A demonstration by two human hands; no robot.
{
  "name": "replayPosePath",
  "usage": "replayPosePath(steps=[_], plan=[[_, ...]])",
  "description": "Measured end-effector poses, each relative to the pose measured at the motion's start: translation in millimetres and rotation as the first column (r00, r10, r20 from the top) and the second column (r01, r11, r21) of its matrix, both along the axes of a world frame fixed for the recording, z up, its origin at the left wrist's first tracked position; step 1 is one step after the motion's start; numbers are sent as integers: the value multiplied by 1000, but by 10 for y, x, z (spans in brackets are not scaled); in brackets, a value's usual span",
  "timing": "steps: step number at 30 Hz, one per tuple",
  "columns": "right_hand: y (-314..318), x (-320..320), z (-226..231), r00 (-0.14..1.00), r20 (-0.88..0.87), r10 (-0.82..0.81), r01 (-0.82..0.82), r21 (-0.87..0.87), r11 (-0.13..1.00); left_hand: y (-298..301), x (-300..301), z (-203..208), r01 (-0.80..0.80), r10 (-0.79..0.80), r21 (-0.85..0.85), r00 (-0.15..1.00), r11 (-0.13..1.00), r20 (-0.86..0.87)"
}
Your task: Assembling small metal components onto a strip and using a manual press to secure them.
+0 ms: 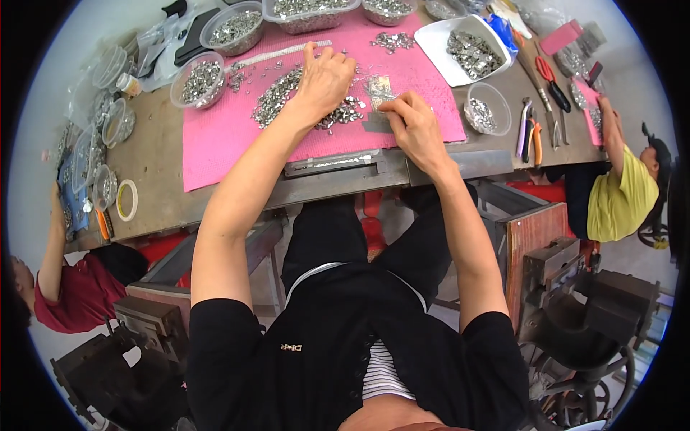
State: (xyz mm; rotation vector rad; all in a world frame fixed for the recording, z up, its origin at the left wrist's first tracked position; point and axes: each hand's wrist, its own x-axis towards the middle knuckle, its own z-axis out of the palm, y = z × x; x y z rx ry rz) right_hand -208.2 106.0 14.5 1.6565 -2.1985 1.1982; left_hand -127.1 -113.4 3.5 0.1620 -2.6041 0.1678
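Observation:
My left hand (327, 80) is over the pink mat (208, 154), its fingers curled and pressed together by the far side of a loose pile of small shiny metal pieces (274, 99). What its fingertips hold, if anything, is hidden. A pale, ruler-like strip (282, 54) lies just beyond them. To the right, my right hand (417, 131) pinches at the edge of a small glinting patch with a yellowish plate (379, 86); whatever is in the pinch is too small to name. A grey flat strip (378, 127) lies beside that hand.
Clear tubs of metal pieces (199, 82) line the far side; a white tray (438, 43) and a small tub (496, 108) stand right. Red-handled scissors (552, 82) and pliers (537, 144) lie farther right, a tape roll (127, 200) left. Co-workers sit at both sides.

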Motion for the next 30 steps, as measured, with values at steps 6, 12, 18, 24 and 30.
replayPosePath(steps=[6, 12, 18, 24, 30], plan=[[-222, -34, -72, 996, -89, -15, 18, 29, 999, -10, 69, 7, 25, -16, 142, 998, 990, -59], [-260, -31, -78, 982, -185, -43, 63, 106, 992, 132, 260, 150, 153, -69, 391, 973, 907, -221], [-72, 263, 80, 989, 145, -11, 12, -7, 1000, 718, 1097, 314, 179, -105, 799, 984, 574, -145], [199, 624, 36, 904, 421, 70, -52, -54, 997, 959, 1316, 181, 228, -107, 726, 972, 649, -210], [262, 699, -34, 906, 414, 90, -56, -94, 994, 1014, 1295, 164, 201, -85, 713, 977, 672, -196]])
